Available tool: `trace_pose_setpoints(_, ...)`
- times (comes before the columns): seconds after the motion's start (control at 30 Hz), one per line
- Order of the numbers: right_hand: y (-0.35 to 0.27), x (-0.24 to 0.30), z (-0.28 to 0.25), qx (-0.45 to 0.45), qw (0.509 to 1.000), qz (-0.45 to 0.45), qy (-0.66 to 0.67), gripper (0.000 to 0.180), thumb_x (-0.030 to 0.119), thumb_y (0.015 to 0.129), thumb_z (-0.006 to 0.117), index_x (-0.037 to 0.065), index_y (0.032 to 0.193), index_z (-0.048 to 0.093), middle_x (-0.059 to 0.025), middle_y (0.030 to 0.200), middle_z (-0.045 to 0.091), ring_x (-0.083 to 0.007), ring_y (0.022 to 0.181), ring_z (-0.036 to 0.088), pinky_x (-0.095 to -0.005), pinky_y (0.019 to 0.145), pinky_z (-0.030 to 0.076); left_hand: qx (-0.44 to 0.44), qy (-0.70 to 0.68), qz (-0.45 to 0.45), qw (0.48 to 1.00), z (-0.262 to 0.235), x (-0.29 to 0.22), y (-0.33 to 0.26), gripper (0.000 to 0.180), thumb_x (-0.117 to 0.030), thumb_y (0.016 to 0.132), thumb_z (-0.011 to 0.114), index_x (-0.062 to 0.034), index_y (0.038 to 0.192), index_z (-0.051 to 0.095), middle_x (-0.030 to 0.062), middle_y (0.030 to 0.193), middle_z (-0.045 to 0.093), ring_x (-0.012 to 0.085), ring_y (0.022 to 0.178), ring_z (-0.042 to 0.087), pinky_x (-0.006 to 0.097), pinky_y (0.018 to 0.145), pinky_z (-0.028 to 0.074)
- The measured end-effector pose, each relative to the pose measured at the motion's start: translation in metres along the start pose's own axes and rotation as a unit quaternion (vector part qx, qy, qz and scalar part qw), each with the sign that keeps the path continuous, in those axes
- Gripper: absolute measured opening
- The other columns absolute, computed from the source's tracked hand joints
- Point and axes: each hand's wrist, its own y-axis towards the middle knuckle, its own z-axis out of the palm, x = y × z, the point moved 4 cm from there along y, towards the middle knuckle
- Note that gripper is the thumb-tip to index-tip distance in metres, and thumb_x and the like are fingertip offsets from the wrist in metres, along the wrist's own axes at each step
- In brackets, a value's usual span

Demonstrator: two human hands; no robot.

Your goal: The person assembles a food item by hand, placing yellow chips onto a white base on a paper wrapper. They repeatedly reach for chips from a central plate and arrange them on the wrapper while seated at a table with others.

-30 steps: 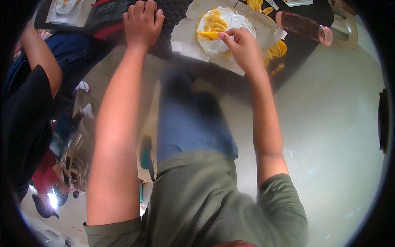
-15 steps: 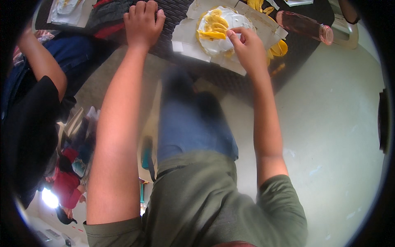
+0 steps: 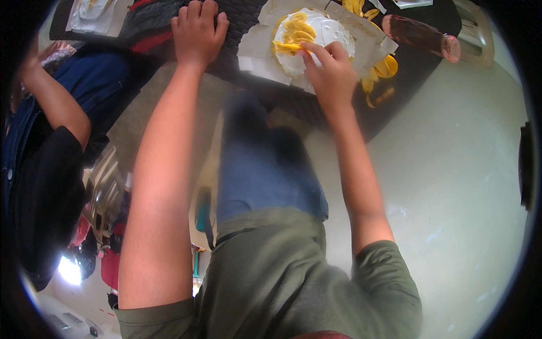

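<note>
A round cake (image 3: 333, 34) with white frosting sits on an opened white cardboard sheet (image 3: 257, 51). Overlapping yellow mango slices (image 3: 298, 28) cover its left part. Over the front of the cake, my right hand (image 3: 332, 73) has thumb and forefinger closed at the lower end of the mango slices, apparently pinching one; its fingertips partly hide the piece. My left hand (image 3: 197, 37) rests palm down on the dark woven table (image 3: 237, 22), left of the cardboard, fingers outstretched and holding nothing.
Mango peels (image 3: 387, 66) lie right of the cardboard, and more peel (image 3: 354, 7) behind it. A pinkish bottle (image 3: 418, 35) lies at the far right. Dark and red cloth (image 3: 149, 28) and another white-topped board (image 3: 93, 17) are at left, near a co-worker's arm (image 3: 59, 99).
My right hand has moved slightly left and toward me, its fingertips now at the lower mango slices. My left hand has stayed in place. The co-worker's arm has shifted slightly.
</note>
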Motion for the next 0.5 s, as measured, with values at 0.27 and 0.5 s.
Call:
trace_pose_setpoints(0.27, 0.0074, 0.0021, -0.0084, 0.023, 0.999, -0.022, -0.034, 0.019, 0.027, 0.088, 0.083, 0.017, 0.103, 0.078, -0.0034, 0.092, 0.062, -0.0242, 0.088, 0.066, -0.0412, 0.070, 0.056, 0.008, 0.006, 0.003, 1.000, -0.0034, 0.0002, 0.0016, 0.021, -0.037, 0.104, 0.062, -0.0171, 0.108, 0.063, 0.0068, 0.107, 0.060, 0.0321, 0.105, 0.059, 0.050, 0.091, 0.044)
trace_pose_setpoints(0.5, 0.0100, 0.0012, -0.0073, 0.009, 0.999, -0.043, -0.029, 0.015, 0.026, 0.086, 0.082, 0.016, 0.096, 0.076, -0.0036, 0.090, 0.061, -0.0245, 0.087, 0.066, -0.0422, 0.068, 0.056, 0.007, 0.006, 0.005, 1.000, -0.0043, -0.0005, 0.0018, 0.021, -0.037, 0.104, 0.062, -0.0169, 0.109, 0.062, 0.0065, 0.108, 0.060, 0.0319, 0.105, 0.059, 0.050, 0.092, 0.043)
